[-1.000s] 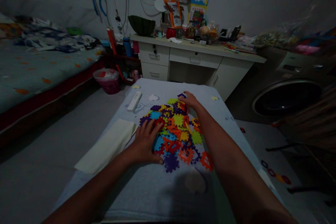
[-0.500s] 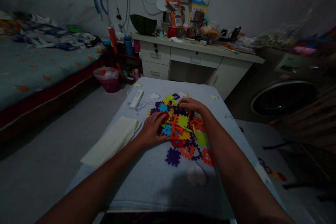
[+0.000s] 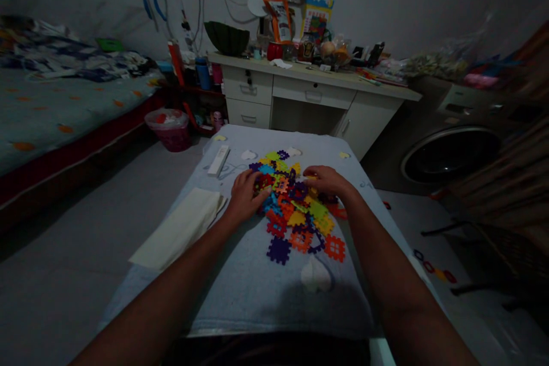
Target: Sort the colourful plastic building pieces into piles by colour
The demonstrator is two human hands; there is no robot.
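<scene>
A heap of colourful plastic interlocking tiles, notched along their edges, lies on the cloth-covered table between my hands. My left hand rests at the heap's left side, thumb and fingers apart around some red tiles. Across from it, my right hand reaches over the right side with curved fingers, close to yellow and purple tiles; its fingertips partly hide what they touch. A solid purple tile and an orange window-shaped tile lie flat at the near edge of the heap.
On the table's left are a folded cream cloth or paper and a narrow white box. Behind stands a cluttered desk, with a washing machine to its right. A bed and a pink bin are at left.
The heap has shifted and spread, with different tiles on top. My left hand has moved slightly away from me; my right hand has moved a little right. The view has shifted slightly.
</scene>
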